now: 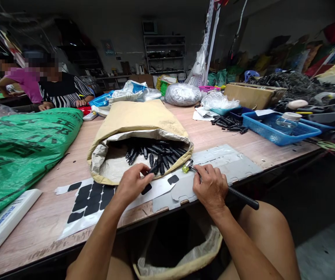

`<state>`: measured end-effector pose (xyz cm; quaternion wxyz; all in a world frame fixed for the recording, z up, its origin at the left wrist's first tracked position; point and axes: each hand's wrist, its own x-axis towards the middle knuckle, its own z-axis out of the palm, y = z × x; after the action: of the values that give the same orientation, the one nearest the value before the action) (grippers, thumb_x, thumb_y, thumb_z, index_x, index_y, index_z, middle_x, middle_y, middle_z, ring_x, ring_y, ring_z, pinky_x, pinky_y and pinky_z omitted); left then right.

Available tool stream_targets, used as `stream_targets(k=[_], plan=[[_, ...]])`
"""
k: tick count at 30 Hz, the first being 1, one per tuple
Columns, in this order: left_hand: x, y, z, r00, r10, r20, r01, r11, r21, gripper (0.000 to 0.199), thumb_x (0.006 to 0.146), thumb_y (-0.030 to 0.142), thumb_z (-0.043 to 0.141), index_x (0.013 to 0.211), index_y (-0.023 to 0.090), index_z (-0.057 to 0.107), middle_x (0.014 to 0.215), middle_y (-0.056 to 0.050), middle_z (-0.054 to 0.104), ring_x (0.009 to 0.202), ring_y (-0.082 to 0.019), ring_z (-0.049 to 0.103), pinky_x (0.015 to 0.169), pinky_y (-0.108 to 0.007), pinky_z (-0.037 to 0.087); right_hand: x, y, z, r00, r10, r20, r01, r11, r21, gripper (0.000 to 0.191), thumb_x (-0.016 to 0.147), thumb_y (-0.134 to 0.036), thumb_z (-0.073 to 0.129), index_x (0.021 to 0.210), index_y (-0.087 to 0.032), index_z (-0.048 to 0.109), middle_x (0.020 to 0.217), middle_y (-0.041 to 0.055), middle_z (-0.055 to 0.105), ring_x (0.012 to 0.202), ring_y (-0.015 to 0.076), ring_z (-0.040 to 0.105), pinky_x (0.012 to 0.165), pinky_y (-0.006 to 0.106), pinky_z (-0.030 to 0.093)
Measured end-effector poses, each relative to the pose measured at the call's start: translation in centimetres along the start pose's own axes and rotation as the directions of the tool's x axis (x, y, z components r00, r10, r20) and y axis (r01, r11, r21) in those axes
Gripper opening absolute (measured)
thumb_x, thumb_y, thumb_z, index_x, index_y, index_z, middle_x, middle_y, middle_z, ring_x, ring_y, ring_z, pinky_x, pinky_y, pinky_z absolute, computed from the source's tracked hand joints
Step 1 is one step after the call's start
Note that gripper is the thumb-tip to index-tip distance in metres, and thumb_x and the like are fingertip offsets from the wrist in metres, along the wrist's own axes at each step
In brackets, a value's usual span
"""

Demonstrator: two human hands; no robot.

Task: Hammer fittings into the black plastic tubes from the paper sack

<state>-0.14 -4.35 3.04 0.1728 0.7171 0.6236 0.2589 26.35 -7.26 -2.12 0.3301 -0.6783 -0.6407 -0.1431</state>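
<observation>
At the mouth of a yellow paper sack (144, 114), my left hand (134, 184) pinches a small black part (153, 169). Several similar black parts (163, 157) lie inside the sack. My right hand (211, 186) is wrapped round the black handle of a small hammer (243, 197); its metal and yellow-green head (187, 166) points left, just right of the sack's opening. Beneath both hands are a grey board (220, 165) and a white sheet with black rounded squares (90, 202).
A green woven sack (24, 151) and a white power strip (10, 219) lie at the left. Blue trays (278, 136), a cardboard box (252, 95) and black parts stand at the right. Another open sack (182, 268) is below the table edge. Two people sit at the back left.
</observation>
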Motion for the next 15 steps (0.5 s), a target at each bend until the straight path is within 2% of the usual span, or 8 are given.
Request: stream_targets(k=[2,4,7,11,15], plan=[[-0.9,0.3,0.7,0.989,0.130,0.075,-0.125,0.990,-0.067,0.020,0.083,0.039,0.067,0.096,0.024,0.070,0.092,-0.003,0.072,0.085,-0.022,0.063,0.075,-0.032,0.047,0.0,-0.1,0.0,1.000,0.005,-0.002,-0.005,1.000,0.007,0.025,0.091,-0.020,0.059,0.112,-0.026,0.073,0.096,0.0050,0.067,0.088,0.0208,0.049,0.075,0.035,0.025],[-1.5,0.3,1.6,0.977,0.191,0.094,-0.183,0.979,-0.090,0.017,0.083,0.035,0.068,0.095,0.024,0.071,0.092,-0.003,0.070,0.090,-0.023,0.062,0.079,-0.033,0.047,0.0,0.0,0.0,1.000,0.007,0.008,-0.008,1.000,0.012,0.025,0.091,-0.021,0.060,0.112,-0.026,0.073,0.096,0.0054,0.067,0.088,0.0207,0.049,0.075,0.034,0.025],[-1.8,-0.2,2.5,0.978,0.203,0.050,-0.194,0.971,-0.136,0.016,0.084,0.034,0.069,0.095,0.023,0.071,0.091,-0.003,0.068,0.092,-0.023,0.061,0.082,-0.035,0.047,0.2,0.4,-0.1,0.999,0.009,0.043,-0.010,1.000,0.027,0.024,0.091,-0.021,0.062,0.111,-0.027,0.073,0.096,0.0046,0.068,0.088,0.0205,0.051,0.075,0.033,0.027],[-1.7,-0.5,2.6,0.984,0.176,0.034,-0.166,0.966,-0.200,0.017,0.082,0.034,0.072,0.094,0.022,0.072,0.092,-0.003,0.068,0.092,-0.023,0.061,0.083,-0.035,0.046,0.7,0.8,-1.0,0.997,0.031,0.071,-0.038,0.993,0.109,0.025,0.093,-0.018,0.059,0.111,-0.026,0.074,0.098,0.0040,0.071,0.092,0.0204,0.058,0.078,0.032,0.036],[-1.6,-0.6,2.5,0.985,0.162,0.055,-0.145,0.961,-0.237,0.015,0.081,0.032,0.072,0.092,0.023,0.072,0.092,-0.002,0.068,0.094,-0.023,0.061,0.085,-0.035,0.045,0.7,-0.5,-2.7,0.999,0.045,0.015,-0.047,0.939,0.340,0.030,0.099,-0.023,0.050,0.120,-0.023,0.071,0.106,0.0073,0.073,0.098,0.0203,0.065,0.084,0.032,0.047]])
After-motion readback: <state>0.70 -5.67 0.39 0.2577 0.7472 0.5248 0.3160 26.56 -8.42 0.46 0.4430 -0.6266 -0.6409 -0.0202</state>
